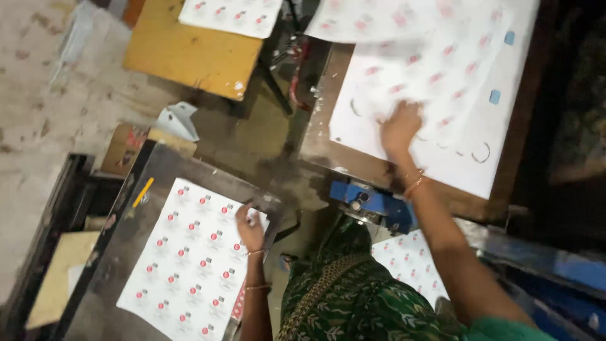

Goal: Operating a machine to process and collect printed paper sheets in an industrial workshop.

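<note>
My left hand (249, 227) pinches the near right corner of a white sheet printed with rows of red-and-grey marks (186, 252), which lies on a dark metal table (132, 189) at lower left. My right hand (399, 126) is stretched forward and presses flat on a printed sheet (435, 69) lying on the white bed of a printing table (467, 170). That sheet is blurred and partly lifted at its far edge. Whether the fingers grip it I cannot tell.
A yellow wooden table (189, 53) with another printed sheet (230, 14) stands at the back left. A blue metal clamp (372, 205) sits at the printing table's near edge. More printed sheets (410, 262) lie beside my right arm. A yellow pencil (143, 191) rests on the dark table.
</note>
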